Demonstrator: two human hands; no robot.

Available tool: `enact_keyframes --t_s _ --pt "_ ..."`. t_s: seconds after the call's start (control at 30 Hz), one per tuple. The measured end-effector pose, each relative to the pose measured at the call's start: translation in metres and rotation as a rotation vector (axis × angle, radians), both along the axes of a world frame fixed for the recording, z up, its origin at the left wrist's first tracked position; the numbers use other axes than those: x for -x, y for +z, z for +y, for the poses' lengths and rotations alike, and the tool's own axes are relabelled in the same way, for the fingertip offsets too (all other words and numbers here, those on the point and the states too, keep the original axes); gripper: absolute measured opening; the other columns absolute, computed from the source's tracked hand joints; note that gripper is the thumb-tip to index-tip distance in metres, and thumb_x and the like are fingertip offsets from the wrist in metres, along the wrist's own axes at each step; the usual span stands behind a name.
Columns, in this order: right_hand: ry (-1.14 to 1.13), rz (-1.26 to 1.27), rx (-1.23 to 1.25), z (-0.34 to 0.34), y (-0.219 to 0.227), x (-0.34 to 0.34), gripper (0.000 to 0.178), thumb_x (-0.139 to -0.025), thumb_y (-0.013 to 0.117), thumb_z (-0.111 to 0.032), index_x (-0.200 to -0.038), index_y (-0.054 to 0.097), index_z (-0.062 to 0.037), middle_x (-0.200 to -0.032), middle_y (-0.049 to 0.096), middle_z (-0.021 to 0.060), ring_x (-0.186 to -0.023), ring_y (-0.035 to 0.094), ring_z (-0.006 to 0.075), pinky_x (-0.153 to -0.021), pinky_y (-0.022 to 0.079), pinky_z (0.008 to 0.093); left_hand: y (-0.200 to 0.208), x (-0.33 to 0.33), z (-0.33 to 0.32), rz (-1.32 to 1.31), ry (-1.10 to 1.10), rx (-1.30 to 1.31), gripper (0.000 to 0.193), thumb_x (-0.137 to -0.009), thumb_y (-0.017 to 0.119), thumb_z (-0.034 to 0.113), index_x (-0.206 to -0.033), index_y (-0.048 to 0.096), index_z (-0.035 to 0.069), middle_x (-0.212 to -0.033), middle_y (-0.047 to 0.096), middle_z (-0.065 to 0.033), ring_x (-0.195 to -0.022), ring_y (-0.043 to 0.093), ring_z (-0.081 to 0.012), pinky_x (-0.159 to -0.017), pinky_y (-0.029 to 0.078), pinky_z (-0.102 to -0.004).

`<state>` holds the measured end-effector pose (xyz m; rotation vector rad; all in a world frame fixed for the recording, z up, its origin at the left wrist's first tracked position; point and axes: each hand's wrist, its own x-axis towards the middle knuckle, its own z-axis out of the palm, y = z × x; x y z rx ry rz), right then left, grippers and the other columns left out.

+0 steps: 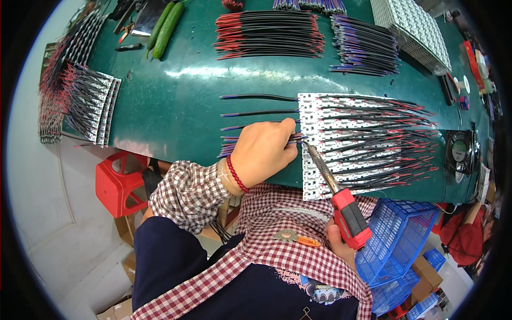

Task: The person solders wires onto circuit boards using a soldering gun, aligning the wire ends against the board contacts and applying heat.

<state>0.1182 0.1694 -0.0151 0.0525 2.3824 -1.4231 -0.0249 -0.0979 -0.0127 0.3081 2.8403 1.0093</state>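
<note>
My left hand (pixel 264 152) is closed on a small bunch of black wires (pixel 228 146); their blue-purple ends stick out to its left, and the other ends reach the left edge of a white circuit board panel (pixel 310 178). My right hand (pixel 341 242), partly hidden, grips the red and black handle of a soldering iron (pixel 349 216). The iron's tip is at the panel's left edge, close to my left fingertips. Rows of black wires with red ends (pixel 384 141) run across the panel to the right. Along its left edge, a few single wires (pixel 258 97) stick out.
Red-ended wires (pixel 269 34) and purple-ended wires (pixel 365 45) lie at the back. A stack of white panels (pixel 413 32) stands back right; wired panels (pixel 96 106) lie far left. Two cucumbers (pixel 168 29), a small fan (pixel 460 152), a red stool (pixel 120 181) and blue crates (pixel 394 240) surround me.
</note>
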Motion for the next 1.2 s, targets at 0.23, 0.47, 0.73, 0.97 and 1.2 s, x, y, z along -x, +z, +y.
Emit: enact_keyframes --t_s 0.23,0.47,0.73,0.97,1.2 --pt "-0.062 -0.021 0.013 -0.002 0.001 -0.003 0.017 -0.077 0.069 -0.015 -0.085 0.064 -0.0006 -0.073 0.061 0.0073 -0.059 0.060 0.0181 -0.054 0.046 0.0290 -0.002 0.000 -0.001 0.021 -0.004 -0.004 0.017 -0.074 0.065 0.012 -0.082 0.055 0.001 -0.065 0.061 -0.0168 -0.061 0.060 -0.0354 -0.055 0.046 -0.0429" --pt "0.046 0.039 0.039 -0.001 0.015 0.002 0.036 -0.095 0.052 -0.035 -0.083 0.057 -0.0011 -0.068 0.056 0.0037 -0.060 0.052 0.0107 -0.056 0.043 0.0254 -0.003 -0.001 0.000 0.007 -0.003 0.025 0.018 -0.074 0.065 0.013 -0.082 0.055 0.001 -0.066 0.061 -0.0163 -0.061 0.060 -0.0355 -0.056 0.046 -0.0431" --pt "0.053 -0.034 0.059 -0.002 0.013 0.004 0.034 -0.095 0.051 -0.033 -0.082 0.057 -0.0018 -0.067 0.055 0.0034 -0.060 0.052 0.0102 -0.056 0.041 0.0254 -0.002 0.000 -0.001 0.013 -0.021 0.005 0.017 -0.074 0.065 0.013 -0.082 0.056 0.001 -0.069 0.061 -0.0166 -0.064 0.061 -0.0353 -0.057 0.046 -0.0430" --pt "-0.020 -0.049 0.103 -0.005 0.009 0.000 0.031 -0.094 0.052 -0.030 -0.081 0.057 -0.0022 -0.067 0.055 0.0027 -0.059 0.052 0.0092 -0.055 0.041 0.0251 -0.001 0.001 -0.001 0.010 -0.037 -0.001 0.016 -0.073 0.064 0.012 -0.083 0.059 0.001 -0.071 0.062 -0.0160 -0.064 0.061 -0.0342 -0.058 0.047 -0.0423" --pt "-0.160 -0.122 0.307 -0.019 0.020 0.003 0.029 -0.093 0.055 -0.028 -0.099 0.055 0.0010 -0.069 0.057 0.0056 -0.058 0.051 0.0103 -0.054 0.042 0.0251 -0.003 0.002 -0.001 0.016 -0.067 -0.016 0.016 -0.073 0.063 0.011 -0.087 0.062 0.003 -0.074 0.063 -0.0147 -0.066 0.061 -0.0336 -0.059 0.047 -0.0418"
